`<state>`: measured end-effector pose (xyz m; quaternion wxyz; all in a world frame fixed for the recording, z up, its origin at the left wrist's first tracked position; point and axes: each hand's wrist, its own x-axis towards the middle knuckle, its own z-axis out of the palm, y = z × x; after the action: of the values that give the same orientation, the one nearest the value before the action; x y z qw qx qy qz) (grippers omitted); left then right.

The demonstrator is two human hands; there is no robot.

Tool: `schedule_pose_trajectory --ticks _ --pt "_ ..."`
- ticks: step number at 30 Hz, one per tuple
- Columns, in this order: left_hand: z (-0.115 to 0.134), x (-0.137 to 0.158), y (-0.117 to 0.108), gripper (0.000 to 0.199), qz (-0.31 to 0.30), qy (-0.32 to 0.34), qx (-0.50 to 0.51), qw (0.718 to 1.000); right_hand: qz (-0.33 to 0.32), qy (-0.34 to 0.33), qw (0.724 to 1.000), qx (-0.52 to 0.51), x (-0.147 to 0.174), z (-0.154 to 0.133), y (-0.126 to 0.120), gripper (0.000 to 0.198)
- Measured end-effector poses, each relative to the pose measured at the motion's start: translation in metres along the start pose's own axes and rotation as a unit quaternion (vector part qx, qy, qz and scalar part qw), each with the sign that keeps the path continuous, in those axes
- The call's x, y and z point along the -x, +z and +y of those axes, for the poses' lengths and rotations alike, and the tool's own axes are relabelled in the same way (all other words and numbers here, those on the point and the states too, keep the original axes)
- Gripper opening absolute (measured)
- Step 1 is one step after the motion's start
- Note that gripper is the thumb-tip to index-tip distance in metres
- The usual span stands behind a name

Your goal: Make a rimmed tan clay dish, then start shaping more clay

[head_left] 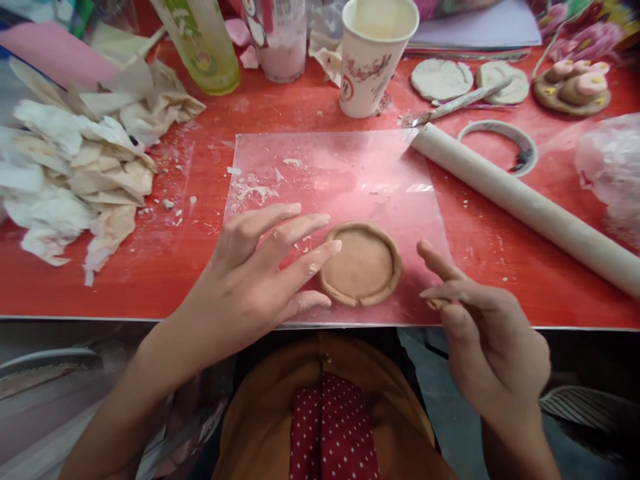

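Note:
A shallow round clay dish with a raised coil rim lies on a clear plastic sheet near the table's front edge. A small seam shows in the rim at its near side. My left hand is at the dish's left, its fingers spread, one fingertip over the rim; whether it touches the clay I cannot tell. To the right of the dish, apart from it, my right hand pinches a small piece of clay between thumb and fingers. Pale clay residue marks the left fingers.
Crumpled tissues pile up at the left. Behind the sheet stand a green bottle, a pink-and-white cup and a paper cup. At right lie a long roller tube, a tape roll, a brush and pale clay discs.

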<state>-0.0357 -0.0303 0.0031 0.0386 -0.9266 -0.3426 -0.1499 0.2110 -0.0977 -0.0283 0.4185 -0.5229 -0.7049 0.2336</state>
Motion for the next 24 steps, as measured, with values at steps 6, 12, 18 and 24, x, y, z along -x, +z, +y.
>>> schedule_pose_trajectory --ticks 6,12,18,24 --pt "-0.007 -0.006 0.002 0.043 -0.012 0.017 -0.04 0.999 -0.059 -0.027 0.991 0.118 -0.014 -0.002 0.007 0.011" --pt "-0.011 -0.004 0.002 0.048 -0.008 0.012 -0.025 1.0 -0.091 -0.032 0.99 0.105 -0.016 -0.002 0.004 0.011" --pt "-0.013 -0.002 0.002 0.043 -0.008 0.008 -0.009 1.0 -0.098 -0.05 0.99 0.092 -0.023 -0.001 0.004 0.014" --pt "-0.013 -0.001 0.002 0.035 -0.001 -0.013 0.001 1.0 -0.099 -0.053 0.99 0.088 -0.025 0.0 0.006 0.011"
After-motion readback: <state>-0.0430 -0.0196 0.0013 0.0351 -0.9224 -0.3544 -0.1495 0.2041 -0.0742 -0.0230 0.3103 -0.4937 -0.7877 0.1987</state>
